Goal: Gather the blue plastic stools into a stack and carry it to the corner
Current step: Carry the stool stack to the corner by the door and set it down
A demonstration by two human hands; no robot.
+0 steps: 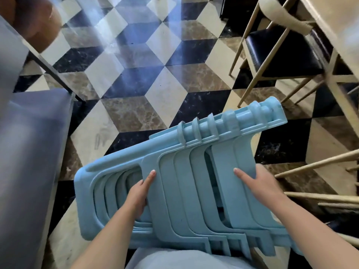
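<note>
Several blue plastic stools (186,183), nested into one stack, carried on its side across the lower centre of the frame, seats toward lower left, legs fanning toward upper right. Exact count: not certain; about five or six leg edges show.

Left hand (138,197): fingers hooked through the arch opening near the seat end, curled round an inner rim. Right hand (258,185): laid mostly flat along a leg panel toward the foot end, fingers extended; whether the thumb wraps behind cannot be told. Likely reason for the hold: one hand bears the heavy seat end, the other steadies the loose legs so the stack stays nested.

Surroundings: cube-patterned tiled floor (136,74), open ahead in upper centre. Grey-blue upholstered furniture (33,152) along the left edge. Dark-seated wooden chair (281,53) and pale table (334,30) at upper right; more wooden chair legs (318,164) at right, close beside the stack's foot end, judged the likeliest snag. Corner: not in view.
</note>
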